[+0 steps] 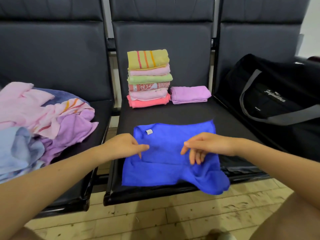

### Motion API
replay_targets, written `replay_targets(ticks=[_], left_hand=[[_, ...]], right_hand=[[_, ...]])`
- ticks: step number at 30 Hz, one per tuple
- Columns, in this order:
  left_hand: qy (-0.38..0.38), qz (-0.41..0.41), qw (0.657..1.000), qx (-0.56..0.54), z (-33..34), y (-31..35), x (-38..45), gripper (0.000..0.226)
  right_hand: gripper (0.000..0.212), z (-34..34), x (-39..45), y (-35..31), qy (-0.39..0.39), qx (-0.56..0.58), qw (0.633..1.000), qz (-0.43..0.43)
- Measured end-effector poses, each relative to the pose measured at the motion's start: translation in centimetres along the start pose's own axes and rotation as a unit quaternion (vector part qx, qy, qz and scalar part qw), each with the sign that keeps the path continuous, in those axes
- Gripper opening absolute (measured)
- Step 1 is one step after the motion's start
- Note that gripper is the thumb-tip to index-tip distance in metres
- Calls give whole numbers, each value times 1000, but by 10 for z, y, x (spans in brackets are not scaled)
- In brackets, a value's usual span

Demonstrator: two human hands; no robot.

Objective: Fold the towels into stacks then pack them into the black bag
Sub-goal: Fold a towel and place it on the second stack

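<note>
I am in the folding step, with a blue towel [170, 155] spread on the middle seat [173, 113] in front of me, its near right corner drooping over the seat's front edge. My left hand [123, 146] hovers at the towel's left edge, fingers loosely extended toward the cloth and gripping nothing that I can see. My right hand [206, 147] hangs over the middle of the towel, fingers relaxed and pointing down, also holding nothing. A fold line runs across the towel, so it looks partly folded, though I cannot tell how many layers lie there. At the back of the same seat stands a stack [149, 78] of folded towels, with a folded purple towel [189, 94] just beside it on the right. An unfolded pile [39, 122] waits on the left seat, so I judge the task well short of packing. The black bag [270, 90] sits on the right seat, nothing in it that I can see. Next I would need to pinch the towel's edges, bring in the hanging corner and fold it square.
</note>
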State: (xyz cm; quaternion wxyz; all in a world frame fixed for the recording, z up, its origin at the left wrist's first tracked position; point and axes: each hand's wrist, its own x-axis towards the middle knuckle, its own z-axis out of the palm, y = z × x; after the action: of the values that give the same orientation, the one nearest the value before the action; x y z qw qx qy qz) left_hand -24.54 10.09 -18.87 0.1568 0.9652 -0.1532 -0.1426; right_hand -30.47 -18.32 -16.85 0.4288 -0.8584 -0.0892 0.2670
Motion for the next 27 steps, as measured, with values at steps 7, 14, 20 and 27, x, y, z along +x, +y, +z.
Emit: replay_targets(ticks=[7,14,20,27], left_hand=[[168,9,982,82,6,-11,17,36],[191,96,955,206,10,-17,56,43],[199,47,959,196,15,-14,89,17],[259,-91,961,-8,-1,-20,116,20]], right_hand=[[37,-57,36,58,363,-157,908,137],[44,-66,60,71,298,-206,905,223],[32,-57,94,67,323,-101,927,160],[15,-88,104,65,338,338,876,65]])
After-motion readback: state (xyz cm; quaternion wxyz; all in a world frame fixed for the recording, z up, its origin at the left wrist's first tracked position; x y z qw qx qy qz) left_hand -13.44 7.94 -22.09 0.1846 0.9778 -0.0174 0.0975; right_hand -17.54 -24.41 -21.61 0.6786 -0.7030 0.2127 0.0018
